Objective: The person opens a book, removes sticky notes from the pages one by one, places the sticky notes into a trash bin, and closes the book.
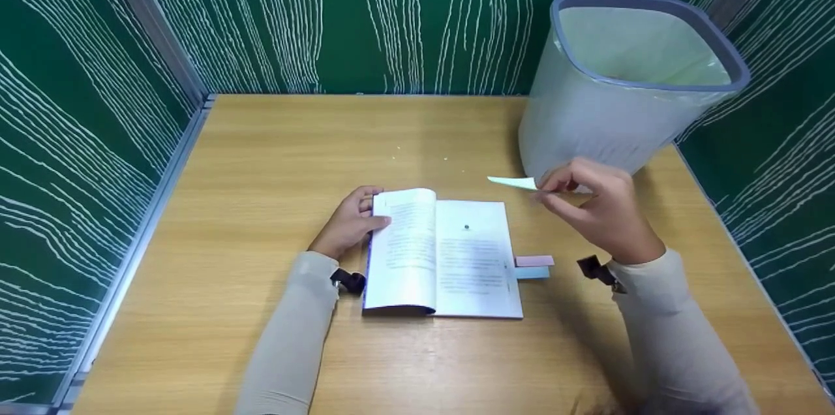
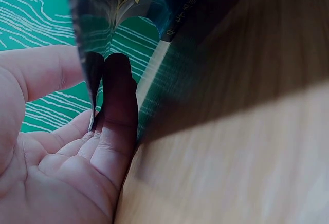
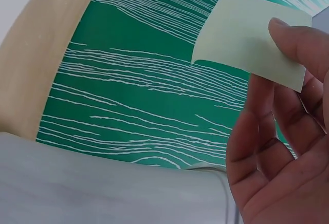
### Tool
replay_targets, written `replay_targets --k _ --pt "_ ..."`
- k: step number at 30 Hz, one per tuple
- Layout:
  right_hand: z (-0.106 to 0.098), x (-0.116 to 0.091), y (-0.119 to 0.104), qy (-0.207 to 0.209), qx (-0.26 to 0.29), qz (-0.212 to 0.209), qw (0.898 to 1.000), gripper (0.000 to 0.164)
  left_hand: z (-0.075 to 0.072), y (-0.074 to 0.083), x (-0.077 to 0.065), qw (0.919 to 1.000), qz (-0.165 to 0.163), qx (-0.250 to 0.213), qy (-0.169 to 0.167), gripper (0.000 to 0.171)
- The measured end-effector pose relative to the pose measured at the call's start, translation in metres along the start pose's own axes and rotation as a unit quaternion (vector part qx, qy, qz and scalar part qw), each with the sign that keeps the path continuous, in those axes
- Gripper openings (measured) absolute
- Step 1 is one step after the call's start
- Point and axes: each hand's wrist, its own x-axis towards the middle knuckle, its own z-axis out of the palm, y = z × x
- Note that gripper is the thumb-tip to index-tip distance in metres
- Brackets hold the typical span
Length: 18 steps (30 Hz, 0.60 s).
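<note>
An open book (image 1: 473, 258) lies on the table, its left pages slightly raised. My left hand (image 1: 349, 222) holds the left edge of the book, thumb on the page and fingers behind the cover. In the left wrist view the dark glossy cover (image 2: 146, 3) stands between thumb and fingers. To the right, my right hand (image 1: 597, 203) pinches a pale green sticky note (image 3: 247, 34) between thumb and fingers, above the table beside the bin. A pink sticky tab (image 1: 535, 261) and a blue sticky tab (image 1: 533, 273) stick out from the book's right edge.
A bin (image 1: 587, 108) with a grey rim and a pale liner stands at the back right, close to my right hand. Small white specks dot the wooden table (image 1: 293, 141) behind the book. Green panels (image 1: 339, 23) with white lines enclose the back and sides.
</note>
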Motion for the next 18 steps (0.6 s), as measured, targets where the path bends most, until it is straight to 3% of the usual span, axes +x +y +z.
replay_targets --k 9,18 --pt "-0.018 0.023 -0.022 0.039 -0.027 -0.011 0.999 0.019 0.0 0.001 -0.002 1.0 -0.001 -0.008 -0.003 0.066" --pt "-0.032 0.041 -0.034 0.044 -0.043 -0.012 0.998 0.018 0.0 0.001 -0.001 0.9999 -0.003 -0.01 -0.007 0.067"
